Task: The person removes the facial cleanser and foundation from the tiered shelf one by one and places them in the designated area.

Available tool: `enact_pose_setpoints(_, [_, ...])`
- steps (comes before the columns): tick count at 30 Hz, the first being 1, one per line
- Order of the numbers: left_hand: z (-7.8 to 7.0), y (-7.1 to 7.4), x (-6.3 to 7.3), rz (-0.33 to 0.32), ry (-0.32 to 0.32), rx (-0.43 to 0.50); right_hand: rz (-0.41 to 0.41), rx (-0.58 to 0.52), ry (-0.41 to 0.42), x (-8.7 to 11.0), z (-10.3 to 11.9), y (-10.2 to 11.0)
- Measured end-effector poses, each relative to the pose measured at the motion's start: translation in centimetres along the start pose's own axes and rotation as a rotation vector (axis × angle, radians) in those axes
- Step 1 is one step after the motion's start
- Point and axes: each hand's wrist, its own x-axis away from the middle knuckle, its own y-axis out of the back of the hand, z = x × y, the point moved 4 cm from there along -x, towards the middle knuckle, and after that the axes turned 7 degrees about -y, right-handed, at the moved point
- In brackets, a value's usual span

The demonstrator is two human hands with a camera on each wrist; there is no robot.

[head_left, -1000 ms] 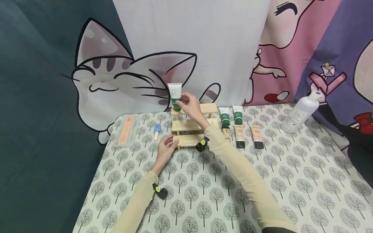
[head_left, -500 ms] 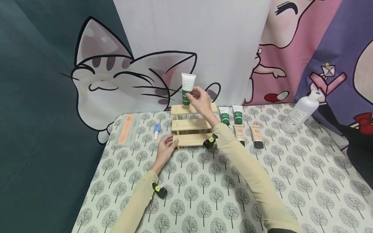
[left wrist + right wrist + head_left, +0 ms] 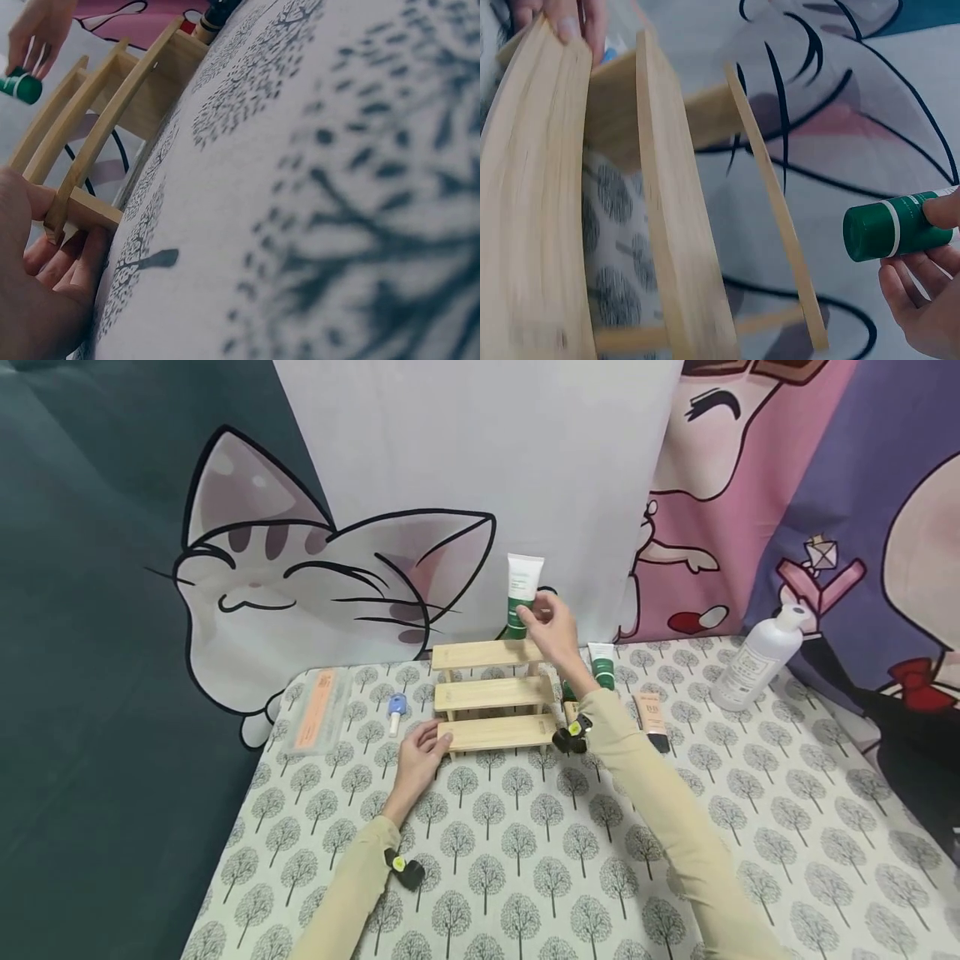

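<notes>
My right hand (image 3: 553, 628) pinches a white and green squeeze tube (image 3: 523, 578), upright with its green cap down. The tube is just above the right part of the top shelf of a three-step wooden display stand (image 3: 491, 693). In the right wrist view a gap shows between the tube's green cap (image 3: 866, 231) and the top shelf (image 3: 776, 202). My left hand (image 3: 416, 762) grips the left end of the lowest step. In the left wrist view its thumb lies over the wood and its fingers (image 3: 64, 262) curl beneath.
Right of the stand lie another green and white tube (image 3: 602, 666) and a beige BB tube (image 3: 651, 714); others are partly behind my right arm. Farther right stands a white pump bottle (image 3: 757, 660). To the left are a blue and white item (image 3: 396, 710) and a clear case (image 3: 318, 714).
My right hand has carried the tube rightward, from the left end of the top shelf to above its right part. The left hand keeps its grip on the stand. The head view has shifted slightly.
</notes>
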Motion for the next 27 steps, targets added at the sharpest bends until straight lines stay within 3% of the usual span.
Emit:
enact_pose_setpoints(3, [0.7,0.0,-0.4,-0.012,-0.009,0.011,-0.013,0.014,-0.027,-0.3,-0.5,1.5])
enact_pose_setpoints(16, [0.6,0.1,-0.6,-0.034,-0.052,0.016,-0.102,0.109,-0.111,-1.8,-3.5,7.2])
enact_pose_setpoints(27, [1.2,0.0,-0.5,-0.011,-0.012,0.018,-0.181,0.213,-0.178,-1.2,-8.0,11.2])
